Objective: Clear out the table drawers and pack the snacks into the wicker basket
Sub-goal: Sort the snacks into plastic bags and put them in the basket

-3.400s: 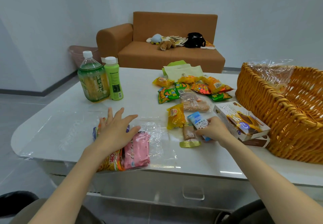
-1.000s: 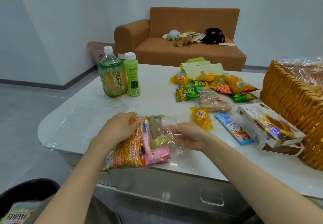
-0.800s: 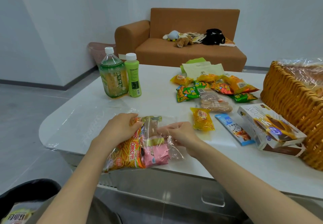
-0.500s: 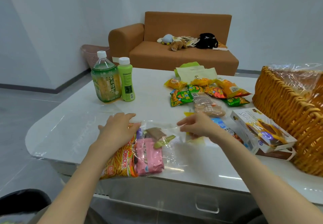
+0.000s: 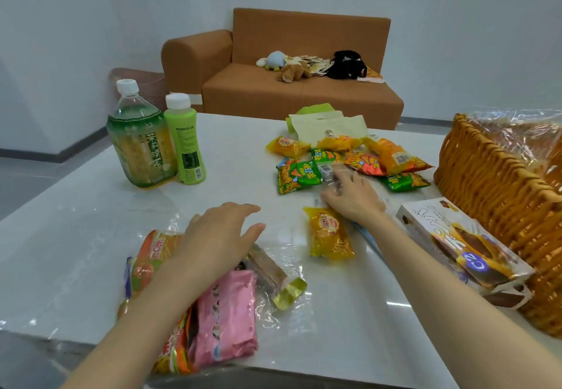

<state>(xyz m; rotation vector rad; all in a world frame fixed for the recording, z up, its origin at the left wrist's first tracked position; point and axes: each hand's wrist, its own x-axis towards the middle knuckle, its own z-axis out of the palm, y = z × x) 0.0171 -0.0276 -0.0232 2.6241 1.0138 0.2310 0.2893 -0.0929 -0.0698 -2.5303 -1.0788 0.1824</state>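
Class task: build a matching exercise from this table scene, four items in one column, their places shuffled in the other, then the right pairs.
1 pink packet
2 slim green bottle
3 wicker basket
4 yellow packet

A right end of the table
B beside the big tea bottle
C next to the right hand
D near edge, by the left forearm

Pairs: 1-D, 2-B, 3-A, 4-C

Orange-brown sofa (image 5: 301,84) against white walls (image 5: 456,24), grey floor (image 5: 27,179).
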